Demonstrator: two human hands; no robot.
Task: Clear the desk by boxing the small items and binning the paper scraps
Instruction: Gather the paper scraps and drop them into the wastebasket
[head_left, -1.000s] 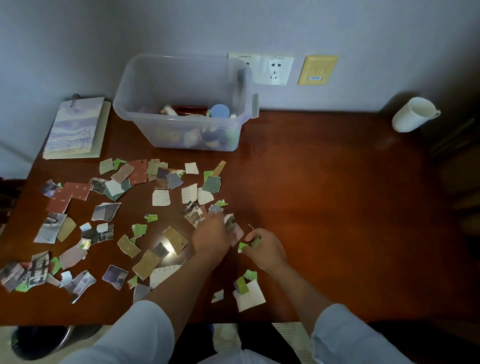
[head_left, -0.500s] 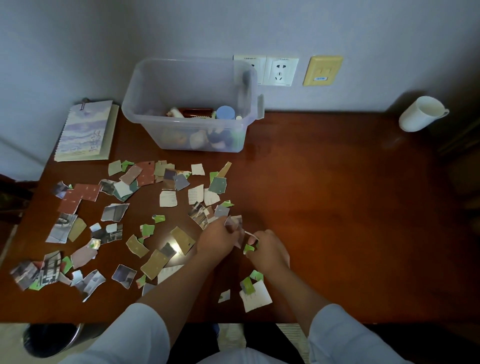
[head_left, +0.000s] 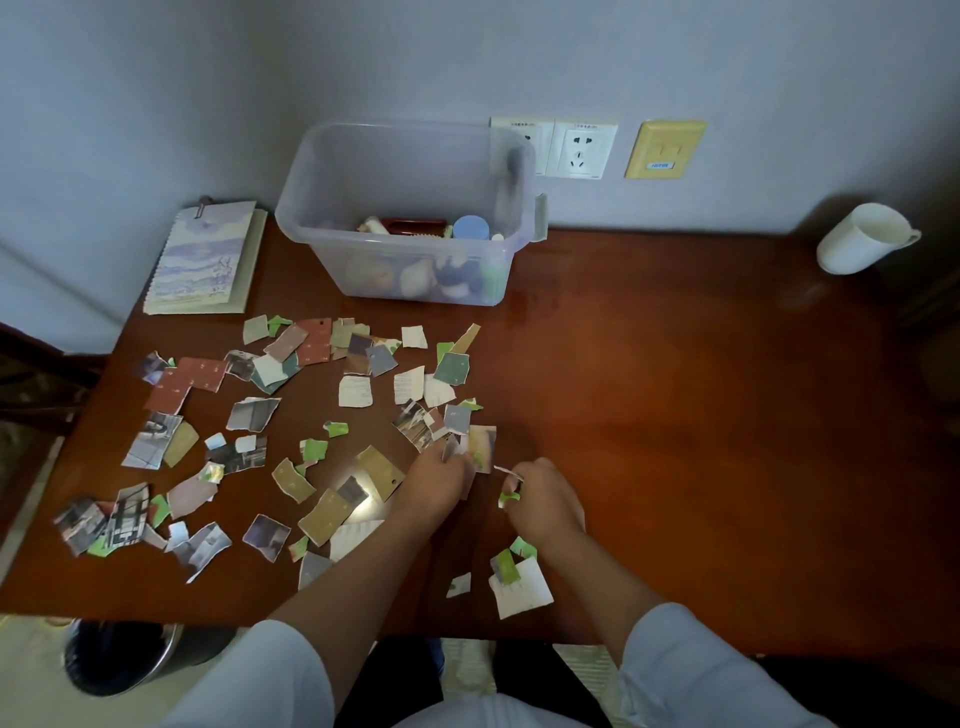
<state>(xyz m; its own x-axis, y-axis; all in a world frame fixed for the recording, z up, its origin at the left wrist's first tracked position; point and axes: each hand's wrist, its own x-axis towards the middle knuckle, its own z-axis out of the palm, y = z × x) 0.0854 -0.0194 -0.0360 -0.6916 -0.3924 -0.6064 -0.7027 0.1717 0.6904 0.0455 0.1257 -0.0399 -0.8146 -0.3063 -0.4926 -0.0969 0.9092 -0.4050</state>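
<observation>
Several torn paper scraps (head_left: 249, 415) lie spread over the left half of the brown desk (head_left: 701, 441). My left hand (head_left: 436, 480) grips a small bunch of scraps (head_left: 480, 447) just above the desk's middle. My right hand (head_left: 543, 501) pinches a small green scrap (head_left: 508, 498) close beside it. More scraps (head_left: 519, 584) lie near the front edge under my right forearm. A clear plastic box (head_left: 410, 208) holding several small items stands at the back against the wall.
A notebook (head_left: 205, 257) lies at the back left corner. A white cup (head_left: 860, 239) stands at the back right. A dark bin (head_left: 122, 654) sits on the floor below the desk's front left edge. Wall sockets (head_left: 571, 150) are behind the box.
Both hands have lifted slightly and drawn scraps up off the desk; the left hand now holds a bigger bunch. The view has shifted a little.
</observation>
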